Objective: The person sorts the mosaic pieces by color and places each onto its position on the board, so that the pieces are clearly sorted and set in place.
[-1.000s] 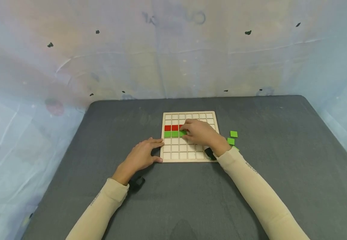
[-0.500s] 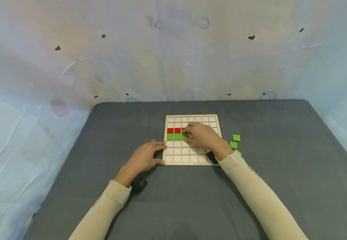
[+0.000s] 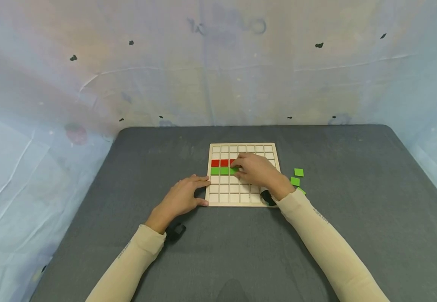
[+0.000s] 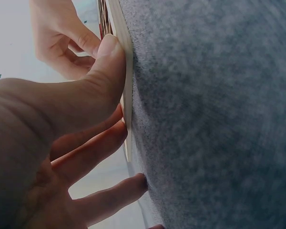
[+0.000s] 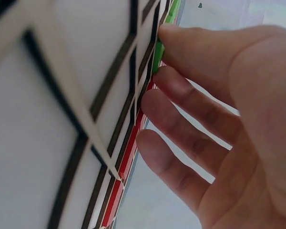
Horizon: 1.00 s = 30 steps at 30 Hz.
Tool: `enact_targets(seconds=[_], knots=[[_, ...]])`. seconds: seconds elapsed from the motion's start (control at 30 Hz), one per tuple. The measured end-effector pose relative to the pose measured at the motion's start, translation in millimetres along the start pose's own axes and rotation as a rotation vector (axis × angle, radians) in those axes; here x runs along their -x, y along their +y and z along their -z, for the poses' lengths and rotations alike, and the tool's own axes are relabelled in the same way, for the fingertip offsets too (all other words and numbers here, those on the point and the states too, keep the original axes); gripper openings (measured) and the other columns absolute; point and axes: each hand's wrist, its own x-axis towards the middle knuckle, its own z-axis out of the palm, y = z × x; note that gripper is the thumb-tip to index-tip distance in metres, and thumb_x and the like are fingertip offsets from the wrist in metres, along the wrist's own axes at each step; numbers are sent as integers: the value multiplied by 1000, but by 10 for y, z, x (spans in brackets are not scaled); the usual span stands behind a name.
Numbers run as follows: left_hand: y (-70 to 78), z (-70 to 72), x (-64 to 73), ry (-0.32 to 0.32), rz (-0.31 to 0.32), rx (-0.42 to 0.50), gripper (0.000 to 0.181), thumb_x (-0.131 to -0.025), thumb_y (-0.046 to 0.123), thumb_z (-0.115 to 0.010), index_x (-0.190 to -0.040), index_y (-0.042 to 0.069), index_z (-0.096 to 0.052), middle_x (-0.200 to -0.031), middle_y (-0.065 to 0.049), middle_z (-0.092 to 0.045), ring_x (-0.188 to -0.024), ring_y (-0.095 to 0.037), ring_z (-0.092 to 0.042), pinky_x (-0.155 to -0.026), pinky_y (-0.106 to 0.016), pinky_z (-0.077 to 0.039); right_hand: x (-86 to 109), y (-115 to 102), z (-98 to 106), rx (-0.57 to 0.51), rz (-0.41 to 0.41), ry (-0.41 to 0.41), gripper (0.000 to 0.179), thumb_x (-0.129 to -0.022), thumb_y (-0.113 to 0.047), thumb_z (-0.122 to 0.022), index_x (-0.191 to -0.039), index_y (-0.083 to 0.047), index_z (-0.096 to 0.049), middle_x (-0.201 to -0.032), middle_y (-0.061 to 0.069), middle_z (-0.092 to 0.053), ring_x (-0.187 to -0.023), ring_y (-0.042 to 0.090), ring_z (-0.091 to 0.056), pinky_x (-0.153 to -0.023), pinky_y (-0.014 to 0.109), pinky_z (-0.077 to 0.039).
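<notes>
A wooden grid board (image 3: 223,188) lies on the dark table. In the head view its left side carries a row of red tiles (image 3: 215,163) with green tiles (image 3: 219,170) just nearer. My right hand (image 3: 257,170) reaches over the board and covers several cells. Its thumb and index finger pinch a green tile (image 5: 158,56) at the third cell of the green row; the other fingers rest by the red row. My left hand (image 3: 180,196) steadies the board's left edge, fingers extended, thumb (image 4: 109,57) against the near left corner.
Several loose green tiles (image 3: 299,172) lie right of the board, partly behind the right wrist. The grey table (image 3: 218,247) ends at a far edge, with a pale cloth backdrop (image 3: 210,84) behind it. A black wrist camera (image 3: 175,232) sits under the left wrist.
The head view has shifted slightly, moving the whole scene a little right and down. Both hands keep their places on the board, and the tiles look unchanged.
</notes>
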Motion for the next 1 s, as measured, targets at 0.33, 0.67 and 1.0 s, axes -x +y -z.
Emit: enact_targets(seconds=[0.33, 0.67, 1.0], knots=[[-14, 18, -4, 1, 3, -8, 70, -80, 35, -82, -143, 18, -57, -155, 2, -46, -146, -35, -38, -113, -63, -36, -33, -8, 8, -17, 1, -4, 26, -95, -25, -70, -119, -16, -73, -114, 1, -67, -91, 15, -63, -76, 32, -56], [-12, 6, 1, -10, 20, 1, 71, -80, 36, -82, -144, 20, -56, -156, 3, -45, -148, -34, -36, -115, -62, -35, 176, 67, 116, -37, -35, -18, 29, -95, -27, -69, -122, -16, -71, -119, 1, -65, -95, 16, -65, -81, 36, -57], [19, 15, 24, -5, 25, 5, 71, -80, 36, -82, -144, 19, -55, -156, 3, -45, -148, -34, -36, -115, -62, -35, 867, 416, 371, 52, -77, 35, 31, -93, -28, -72, -121, -14, -71, -116, 5, -66, -86, 16, -66, -71, 38, -56]])
